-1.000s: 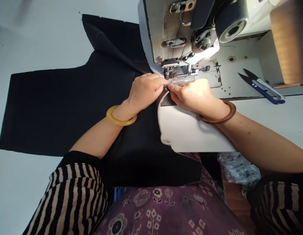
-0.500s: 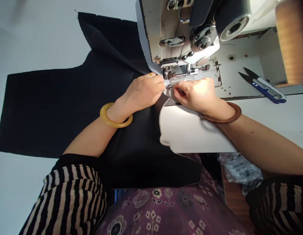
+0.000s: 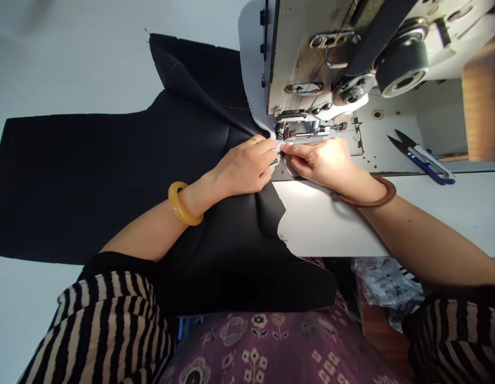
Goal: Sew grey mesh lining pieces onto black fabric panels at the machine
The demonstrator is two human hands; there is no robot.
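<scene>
A large piece of black fabric with a pale grey backing spreads across the table and over my lap. Its grey edge runs under the presser foot of a sewing machine. Just left of the foot, my left hand is closed on the fabric's edge, fingertips pinched together. My right hand lies right of it, in front of the needle area, its index finger and thumb closed on the same edge. The fingertips of both hands nearly meet.
Blue-handled thread snips lie on the machine bed at the right. A wooden-looking block stands at the far right. Below the table edge, a clear plastic bag is visible. The white table extends left.
The view has shifted, so the machine sits further right and lower. My left hand has drawn the fabric edge round; the pale underside below it is now turned under. My right fingers have moved closer to the left.
</scene>
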